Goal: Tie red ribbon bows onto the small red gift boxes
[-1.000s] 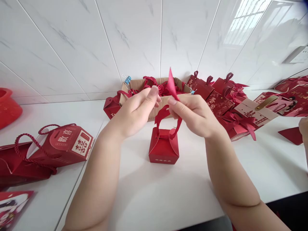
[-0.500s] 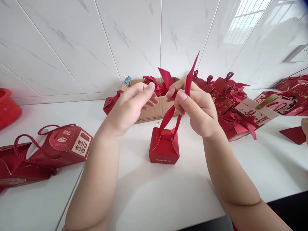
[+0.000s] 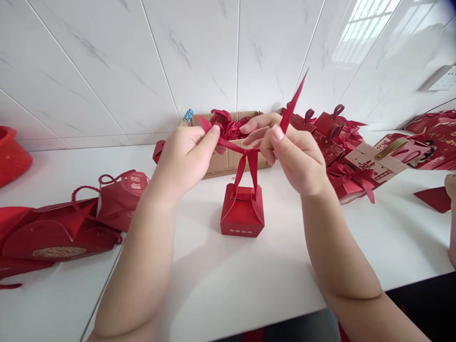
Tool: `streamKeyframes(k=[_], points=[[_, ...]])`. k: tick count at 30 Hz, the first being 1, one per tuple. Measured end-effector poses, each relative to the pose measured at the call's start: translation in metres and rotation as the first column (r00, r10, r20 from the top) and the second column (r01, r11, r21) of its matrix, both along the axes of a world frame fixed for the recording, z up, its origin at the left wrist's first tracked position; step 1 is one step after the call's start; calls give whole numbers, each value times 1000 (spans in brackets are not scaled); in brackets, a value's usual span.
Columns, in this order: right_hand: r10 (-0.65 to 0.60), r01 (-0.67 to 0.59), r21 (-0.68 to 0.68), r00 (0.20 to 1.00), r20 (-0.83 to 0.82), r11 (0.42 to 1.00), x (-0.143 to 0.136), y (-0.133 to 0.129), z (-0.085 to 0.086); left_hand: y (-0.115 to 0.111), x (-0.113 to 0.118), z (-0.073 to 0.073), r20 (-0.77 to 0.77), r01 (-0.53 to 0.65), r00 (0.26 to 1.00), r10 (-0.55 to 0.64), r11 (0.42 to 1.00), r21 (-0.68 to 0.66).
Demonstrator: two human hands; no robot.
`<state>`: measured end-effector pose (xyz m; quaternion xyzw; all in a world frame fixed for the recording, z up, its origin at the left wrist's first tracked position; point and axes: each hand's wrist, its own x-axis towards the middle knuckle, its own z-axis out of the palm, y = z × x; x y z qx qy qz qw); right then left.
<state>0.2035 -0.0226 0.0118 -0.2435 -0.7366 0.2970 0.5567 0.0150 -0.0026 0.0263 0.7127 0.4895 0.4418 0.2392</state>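
Note:
A small red gift box [image 3: 242, 218] with gold lettering stands upright on the white table. Red ribbon [image 3: 253, 166] rises from holes in its top flaps and crosses above it. My left hand [image 3: 194, 156] pinches one ribbon end, its tip poking out above the thumb. Between the thumb and bent forefinger of my right hand [image 3: 292, 152] is the other end, which points up to the right; the other fingers of that hand reach out toward the left. Taut ribbon runs between both hands over the box.
Behind stands a cardboard box [image 3: 228, 161] of red ribbons, with a blue binder clip [image 3: 187, 114]. Red gift boxes [image 3: 67, 232] lie at left, and more gift boxes [image 3: 331, 137] crowd the right. Another person's hand [image 3: 451, 190] shows at the right edge beside a red piece [image 3: 432, 198].
My left hand has taken hold of a ribbon end and drawn it left. The ribbon now crosses above the gift box. At left, the gift boxes have shifted to the right.

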Motion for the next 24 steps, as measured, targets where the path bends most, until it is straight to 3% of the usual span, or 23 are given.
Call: streamKeyframes(k=[5, 11, 14, 18, 24], points=[[-33, 49, -152, 994, 109, 987, 28, -1, -13, -12, -22, 2, -372, -211, 909, 189, 977, -19], [-123, 158, -294, 983, 134, 943, 63, -6, -45, -24, -47, -5, -641, -385, 729, 239, 918, -96], [-158, 177, -382, 984, 81, 907, 77, -10, -63, -28, -57, -16, -726, -422, 642, 246, 904, -67], [-157, 114, -512, 987, -42, 851, 88, -13, -81, -38, -65, -37, -800, -447, 571, 185, 887, -114], [-210, 131, -617, 976, -57, 776, 96, -7, -101, -52, -77, -67, -865, -537, 477, 154, 831, -148]])
